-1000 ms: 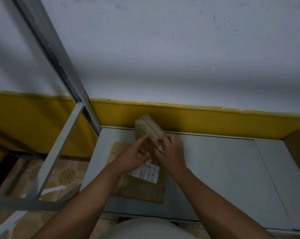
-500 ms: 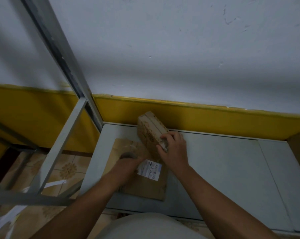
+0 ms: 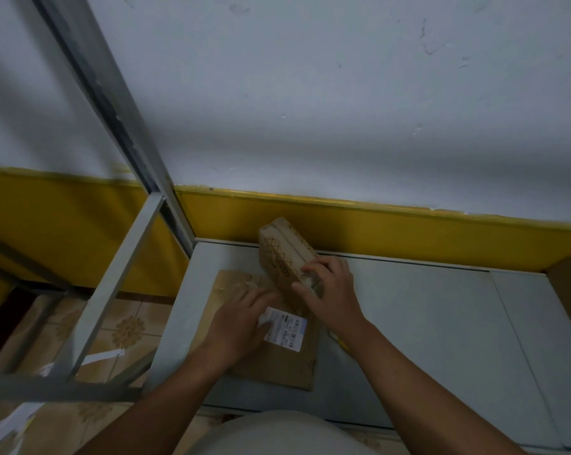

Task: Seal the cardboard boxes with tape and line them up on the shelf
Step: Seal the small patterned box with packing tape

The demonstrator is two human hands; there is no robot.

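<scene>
Head view, looking down over both forearms at a flat cardboard box point(image 3: 277, 366) lying on the grey shelf point(image 3: 425, 323), toward its left end and near the metal post point(image 3: 113, 103). Pressing the left hand point(image 3: 241, 323) flat on the box top, fingers straight, touching the edge of the white label point(image 3: 287, 328). Gripping with the right hand point(image 3: 330, 293), fingers curled, the near end of a raised cardboard piece point(image 3: 280, 247) standing tilted at the far side of the box; not being able to tell whether a flap or a second, narrower box. Noticing something pale and glossy under the right fingertips, perhaps tape, but too blurred for saying.

Judging the sealing as under way and not finished, with no tape roll showing anywhere. Seeing only a corner of another box point(image 3: 569, 290) at the right edge of the shelf, well apart from this one, with bare shelf between. Reckoning the lining-up as not yet begun for this box: finishing the seal first, then sliding it along toward the other. Passing over the tiled floor point(image 3: 126, 326) below left, with paper scraps point(image 3: 103, 356) lying on it.
</scene>
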